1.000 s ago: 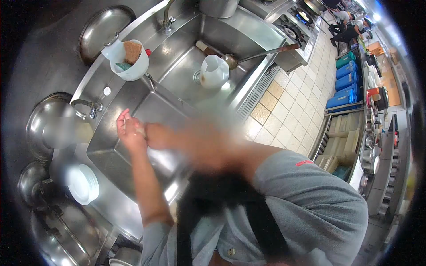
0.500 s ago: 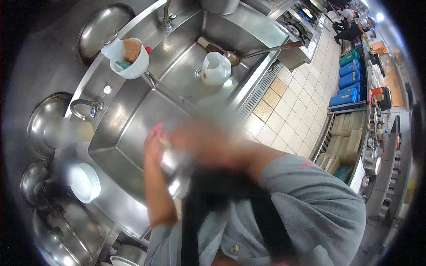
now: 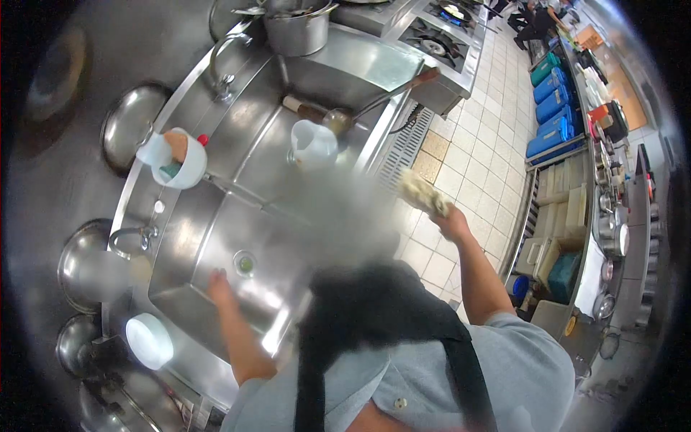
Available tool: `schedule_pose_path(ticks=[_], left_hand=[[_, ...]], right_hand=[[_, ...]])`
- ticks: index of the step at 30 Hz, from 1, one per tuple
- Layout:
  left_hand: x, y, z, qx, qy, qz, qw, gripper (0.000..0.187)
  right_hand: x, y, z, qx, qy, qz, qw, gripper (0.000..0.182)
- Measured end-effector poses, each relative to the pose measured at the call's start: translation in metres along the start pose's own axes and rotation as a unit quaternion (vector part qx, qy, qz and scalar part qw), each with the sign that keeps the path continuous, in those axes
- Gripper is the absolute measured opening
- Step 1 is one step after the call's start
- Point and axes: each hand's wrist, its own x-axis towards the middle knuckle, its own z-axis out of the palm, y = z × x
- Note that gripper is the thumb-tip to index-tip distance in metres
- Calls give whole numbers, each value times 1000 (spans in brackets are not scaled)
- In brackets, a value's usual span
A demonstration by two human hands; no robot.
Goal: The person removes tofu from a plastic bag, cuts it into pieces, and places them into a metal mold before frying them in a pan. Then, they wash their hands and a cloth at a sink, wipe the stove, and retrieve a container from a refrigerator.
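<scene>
My right hand [image 3: 452,222] is wrapped round a whitish, crumpled cloth-like item [image 3: 419,191], held out over the tiled floor to the right of the sink. Over the near basin [image 3: 216,237] is my left hand [image 3: 220,288], small and blurred, so its fingers are not clear. A drain with something green in it [image 3: 246,264] shows in that basin. The far basin has a white plastic jug [image 3: 314,144] and a long-handled ladle [image 3: 338,120]. A blurred grey patch hides the middle of the view.
A white container [image 3: 188,164] with sponges sits on the sink's back ledge between two faucets. White bowls [image 3: 149,341] stand at the lower left. A big pot [image 3: 299,29] is beyond the sink. Two people work far off at upper right.
My hands, close together before, are now apart. The right one has moved out to the right with the whitish item, the left one slightly down and left. The view has shifted.
</scene>
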Motion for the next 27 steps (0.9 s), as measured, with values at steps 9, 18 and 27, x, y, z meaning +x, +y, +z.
schedule_pose_path(ticks=[9,18,27], left_hand=[[-100,248,186,-67,-31,174,982,41],[-252,357,419,-94,-350,265,894,36],[-350,386,617,92,-497,527,683,68]], right_hand=[[-5,413,28,11,31,222,974,55],[64,380,-71,79,173,81,979,29],[167,75,-206,363,39,-61,929,34]])
